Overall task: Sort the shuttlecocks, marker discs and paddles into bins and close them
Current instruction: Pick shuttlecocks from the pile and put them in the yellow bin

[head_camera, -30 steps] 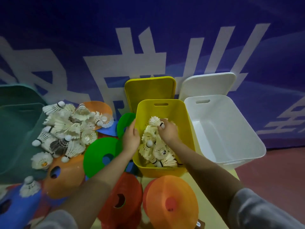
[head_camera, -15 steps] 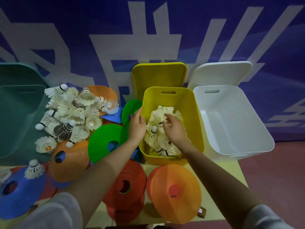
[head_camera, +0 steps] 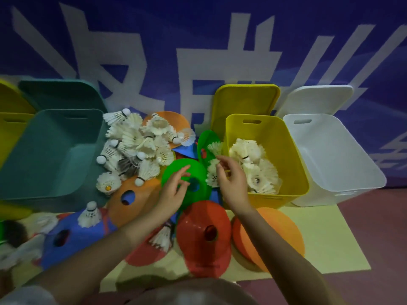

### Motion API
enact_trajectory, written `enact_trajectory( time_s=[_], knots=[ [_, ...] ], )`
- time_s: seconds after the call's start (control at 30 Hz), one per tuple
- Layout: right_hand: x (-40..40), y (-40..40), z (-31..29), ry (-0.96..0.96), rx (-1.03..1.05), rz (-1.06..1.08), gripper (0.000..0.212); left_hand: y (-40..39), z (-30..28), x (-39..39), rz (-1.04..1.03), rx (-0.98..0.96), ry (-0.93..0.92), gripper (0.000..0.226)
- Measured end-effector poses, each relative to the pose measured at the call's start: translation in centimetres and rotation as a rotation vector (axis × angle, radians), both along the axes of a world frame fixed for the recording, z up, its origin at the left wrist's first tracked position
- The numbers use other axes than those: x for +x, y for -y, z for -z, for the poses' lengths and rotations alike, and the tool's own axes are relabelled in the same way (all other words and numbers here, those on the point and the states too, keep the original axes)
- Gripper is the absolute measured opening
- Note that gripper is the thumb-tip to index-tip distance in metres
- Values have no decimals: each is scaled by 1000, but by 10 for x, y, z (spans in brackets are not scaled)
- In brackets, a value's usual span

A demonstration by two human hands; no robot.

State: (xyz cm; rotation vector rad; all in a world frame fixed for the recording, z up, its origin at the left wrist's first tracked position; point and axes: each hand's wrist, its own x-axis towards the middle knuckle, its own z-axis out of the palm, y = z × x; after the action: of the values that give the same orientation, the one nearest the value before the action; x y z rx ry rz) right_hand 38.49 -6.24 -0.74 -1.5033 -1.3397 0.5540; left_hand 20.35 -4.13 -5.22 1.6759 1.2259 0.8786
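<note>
Left hand (head_camera: 174, 190) is hovering over the green disc (head_camera: 187, 172), fingers spread, holding nothing. Right hand (head_camera: 231, 181) is reaching beside the yellow bin's (head_camera: 293, 164) near-left rim, fingers loosely curled among shuttlecocks (head_camera: 213, 175); grip unclear.

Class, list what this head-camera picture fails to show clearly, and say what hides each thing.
- Paddles: none recognisable in the head view.
- Yellow bin floor: covered by shuttlecocks.
- Second yellow bin: cut off by the left edge.
- Objects at lower left: blurred.
- Right hand grip: fingers overlap shuttlecocks; hold unclear.
</note>
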Motion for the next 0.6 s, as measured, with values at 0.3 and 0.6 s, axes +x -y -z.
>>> enact_trajectory(
  time_s=[0.3,0.6],
  knots=[
    [-184,29,66,-45,-224,-276,31,43,27,-224,-201,53,-163,50],
    [-303,15,101,209,-314,-429,55,80,56,-379,-494,20,-584,40]
  ],
)
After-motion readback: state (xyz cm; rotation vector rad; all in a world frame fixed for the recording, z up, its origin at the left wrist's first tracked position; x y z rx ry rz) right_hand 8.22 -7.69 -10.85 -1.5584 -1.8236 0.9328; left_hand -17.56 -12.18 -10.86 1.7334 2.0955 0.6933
